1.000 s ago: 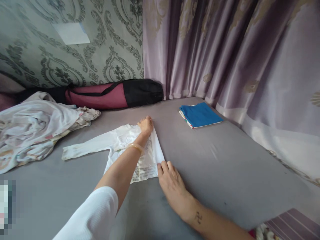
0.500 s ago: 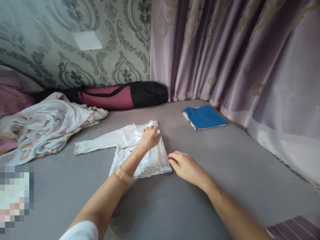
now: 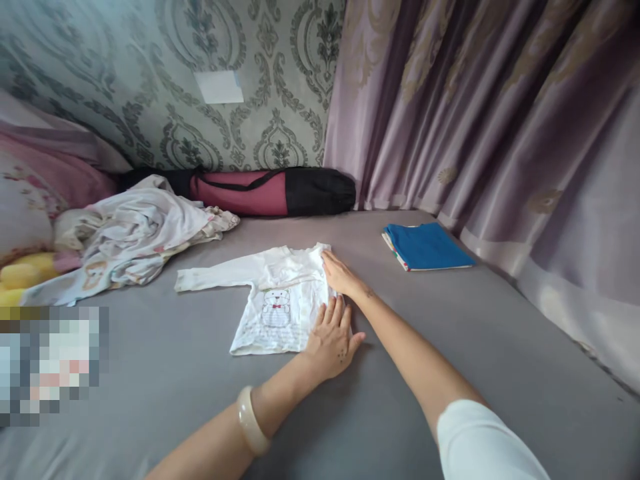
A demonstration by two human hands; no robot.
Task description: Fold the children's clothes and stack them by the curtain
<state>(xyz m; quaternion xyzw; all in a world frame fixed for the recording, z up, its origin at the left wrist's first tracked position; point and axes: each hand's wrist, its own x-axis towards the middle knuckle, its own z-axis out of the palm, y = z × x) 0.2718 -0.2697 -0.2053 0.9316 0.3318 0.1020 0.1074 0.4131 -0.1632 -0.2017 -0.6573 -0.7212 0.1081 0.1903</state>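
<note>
One grey sheet (image 3: pixel 490 333), wallpaper (image 3: pixel 275 87) behind; left fingers (image 3: pixel 326 327) spread, right fingers (image 3: pixel 334 268) outstretched, on shirt (image 3: pixel 276 310).

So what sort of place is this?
Probably a bedroom. There's a wide gray sheet spread like bedding, what looks like a flowered pillow at the left edge, and long purple curtains hanging alongside.

You have soft, subdued light. Right of the white long-sleeved shirt (image 3: pixel 287 303), satin curtains (image 3: pixel 450 113) show muted sheen; nearer you than the shirt, faint shadow darkens the grey bedsheet (image 3: pixel 370 413). Left of the shirt, coarse pixelation. Your frame's edges stretch.
</note>
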